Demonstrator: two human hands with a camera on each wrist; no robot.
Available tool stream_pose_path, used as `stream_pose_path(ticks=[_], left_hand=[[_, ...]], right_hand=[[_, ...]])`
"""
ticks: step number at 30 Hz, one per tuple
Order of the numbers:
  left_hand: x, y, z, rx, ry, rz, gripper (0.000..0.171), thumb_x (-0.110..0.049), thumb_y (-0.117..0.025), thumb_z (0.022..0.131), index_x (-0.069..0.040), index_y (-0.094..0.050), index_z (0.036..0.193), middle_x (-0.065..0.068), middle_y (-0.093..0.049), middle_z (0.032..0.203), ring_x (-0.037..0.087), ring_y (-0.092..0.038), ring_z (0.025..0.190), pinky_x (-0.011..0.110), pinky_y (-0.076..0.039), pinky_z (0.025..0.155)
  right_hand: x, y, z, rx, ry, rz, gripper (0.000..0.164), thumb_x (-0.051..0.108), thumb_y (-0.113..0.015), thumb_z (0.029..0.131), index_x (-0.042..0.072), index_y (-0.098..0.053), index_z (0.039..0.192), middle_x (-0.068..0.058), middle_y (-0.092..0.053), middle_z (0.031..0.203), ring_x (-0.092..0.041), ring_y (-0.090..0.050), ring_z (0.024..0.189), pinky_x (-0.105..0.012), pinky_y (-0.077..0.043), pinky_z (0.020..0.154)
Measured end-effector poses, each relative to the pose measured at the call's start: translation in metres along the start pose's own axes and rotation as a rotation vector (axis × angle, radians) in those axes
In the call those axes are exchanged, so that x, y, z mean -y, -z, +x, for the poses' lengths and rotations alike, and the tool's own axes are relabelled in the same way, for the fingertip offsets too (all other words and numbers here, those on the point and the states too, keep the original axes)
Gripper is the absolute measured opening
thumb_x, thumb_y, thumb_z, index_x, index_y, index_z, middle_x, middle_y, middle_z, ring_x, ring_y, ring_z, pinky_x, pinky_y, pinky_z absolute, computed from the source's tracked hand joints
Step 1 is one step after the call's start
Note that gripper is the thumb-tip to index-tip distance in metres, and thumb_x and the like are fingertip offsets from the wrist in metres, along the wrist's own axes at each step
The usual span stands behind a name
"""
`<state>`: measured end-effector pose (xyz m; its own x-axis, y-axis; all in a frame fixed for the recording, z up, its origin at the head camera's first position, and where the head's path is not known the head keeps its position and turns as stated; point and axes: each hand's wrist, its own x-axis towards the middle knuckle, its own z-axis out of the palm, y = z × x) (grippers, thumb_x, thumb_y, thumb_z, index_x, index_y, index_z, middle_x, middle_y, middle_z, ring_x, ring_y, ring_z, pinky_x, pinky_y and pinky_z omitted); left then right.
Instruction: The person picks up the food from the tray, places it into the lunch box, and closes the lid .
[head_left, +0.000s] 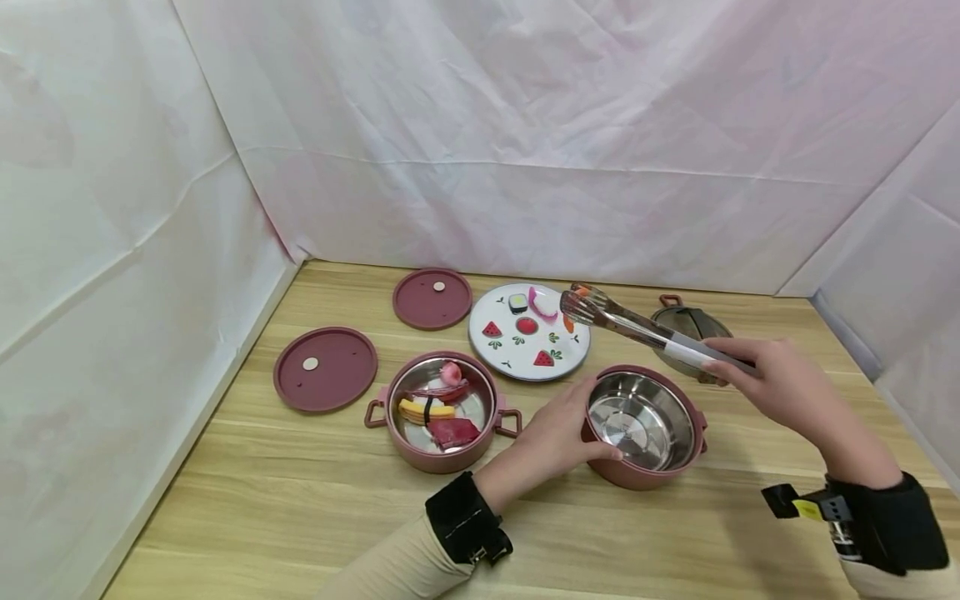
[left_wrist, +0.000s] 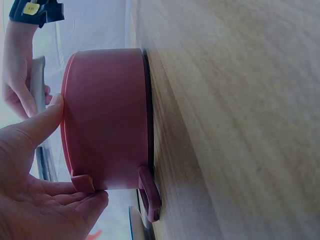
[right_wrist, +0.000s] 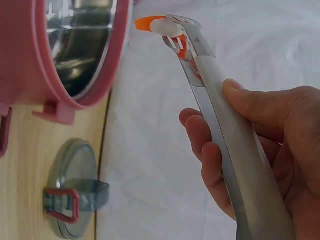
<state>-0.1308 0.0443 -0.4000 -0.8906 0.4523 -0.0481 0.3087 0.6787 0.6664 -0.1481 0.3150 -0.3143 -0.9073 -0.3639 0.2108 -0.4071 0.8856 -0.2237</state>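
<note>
Right now the right hand [head_left: 780, 385] grips metal tongs [head_left: 637, 327], tips clamped on an orange-white food piece [right_wrist: 159, 26] above the plate [head_left: 502, 354]. Left hand [head_left: 555, 435], fingers relaxed, touches the empty pink pot [head_left: 645, 429] on the counter [head_left: 300, 508], just below the tongs.

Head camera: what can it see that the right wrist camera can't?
Only the head view shows the plate with toy food, two lids lying flat, a second pot filled with toy food, and the left hand touching the empty pot.

Only the right wrist view shows, close up, the orange-and-white piece pinched in the tongs' tip.

Both show the right hand gripping the tongs, the empty pot, and the glass lid on the table.
</note>
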Motion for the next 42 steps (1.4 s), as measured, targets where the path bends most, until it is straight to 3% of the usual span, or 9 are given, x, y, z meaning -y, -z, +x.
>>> stream_pose_path(ticks=[2, 8, 12, 19, 27, 31, 38, 42], left_hand=[[0.0, 0.0, 0.0, 0.001, -0.002, -0.003, 0.099, -0.045, -0.081, 0.082, -0.014, -0.026, 0.158, 0.004, -0.031, 0.164, 0.018, -0.034, 0.149, 0.033, -0.036, 0.119], [0.0, 0.0, 0.001, -0.003, -0.011, -0.004, 0.099, -0.044, -0.081, 0.082, -0.013, -0.026, 0.158, 0.005, -0.032, 0.163, 0.017, -0.034, 0.149, 0.033, -0.036, 0.12], [0.0, 0.0, 0.001, -0.007, -0.021, 0.004, 0.098, -0.044, -0.081, 0.082, -0.013, -0.027, 0.158, 0.005, -0.033, 0.163, 0.017, -0.035, 0.149, 0.032, -0.036, 0.119], [0.0, 0.001, 0.0, 0.0, -0.001, -0.017, 0.099, -0.045, -0.08, 0.082, -0.017, -0.025, 0.158, 0.004, -0.031, 0.164, 0.017, -0.034, 0.149, 0.033, -0.036, 0.119], [0.002, 0.002, 0.001, -0.016, -0.033, -0.048, 0.099, -0.041, -0.082, 0.081, -0.018, -0.026, 0.158, 0.002, -0.036, 0.161, 0.017, -0.04, 0.145, 0.032, -0.039, 0.117], [0.001, 0.002, 0.001, -0.015, -0.035, -0.04, 0.1, -0.041, -0.083, 0.08, -0.018, -0.025, 0.159, 0.003, -0.035, 0.162, 0.018, -0.039, 0.146, 0.032, -0.038, 0.118], [0.001, 0.001, -0.001, -0.012, -0.03, -0.012, 0.099, -0.041, -0.082, 0.081, -0.014, -0.026, 0.158, 0.005, -0.034, 0.162, 0.017, -0.036, 0.148, 0.031, -0.036, 0.119], [0.001, 0.001, -0.001, -0.018, -0.036, -0.011, 0.099, -0.041, -0.082, 0.081, -0.014, -0.026, 0.158, 0.005, -0.034, 0.162, 0.017, -0.036, 0.148, 0.031, -0.036, 0.119]], right_hand=[[-0.002, 0.004, -0.006, -0.026, 0.009, 0.008, 0.033, 0.014, -0.066, 0.096, -0.005, -0.067, 0.122, 0.001, -0.071, 0.074, 0.002, -0.03, 0.05, -0.022, -0.025, 0.046], [-0.007, 0.018, -0.026, -0.087, 0.005, -0.046, 0.026, 0.013, -0.071, 0.092, 0.002, -0.071, 0.115, 0.006, -0.069, 0.07, 0.008, -0.041, 0.056, -0.02, -0.03, 0.047], [-0.012, 0.026, -0.039, -0.089, -0.023, -0.067, 0.03, 0.014, -0.072, 0.091, -0.003, -0.071, 0.116, 0.005, -0.07, 0.067, 0.013, -0.045, 0.059, -0.019, -0.032, 0.047], [-0.024, 0.033, -0.061, -0.062, -0.056, 0.003, 0.029, 0.009, -0.072, 0.09, -0.009, -0.07, 0.113, 0.009, -0.069, 0.065, 0.014, -0.05, 0.059, -0.011, -0.039, 0.048], [-0.039, 0.033, -0.079, 0.121, -0.179, 0.058, 0.035, 0.013, -0.072, 0.091, -0.008, -0.068, 0.119, 0.013, -0.07, 0.07, 0.01, -0.055, 0.061, -0.019, -0.045, 0.048], [-0.048, 0.03, -0.085, 0.187, -0.144, 0.118, 0.036, 0.009, -0.072, 0.089, -0.012, -0.066, 0.118, 0.015, -0.071, 0.074, 0.009, -0.058, 0.063, -0.02, -0.047, 0.049], [-0.061, 0.025, -0.09, 0.287, -0.034, 0.193, 0.03, 0.007, -0.07, 0.09, -0.008, -0.068, 0.117, 0.025, -0.07, 0.081, 0.008, -0.06, 0.067, -0.02, -0.046, 0.05], [-0.057, 0.023, -0.086, 0.387, -0.067, 0.183, 0.035, 0.011, -0.064, 0.096, -0.013, -0.064, 0.121, 0.024, -0.068, 0.08, 0.007, -0.056, 0.066, -0.02, -0.041, 0.049]])
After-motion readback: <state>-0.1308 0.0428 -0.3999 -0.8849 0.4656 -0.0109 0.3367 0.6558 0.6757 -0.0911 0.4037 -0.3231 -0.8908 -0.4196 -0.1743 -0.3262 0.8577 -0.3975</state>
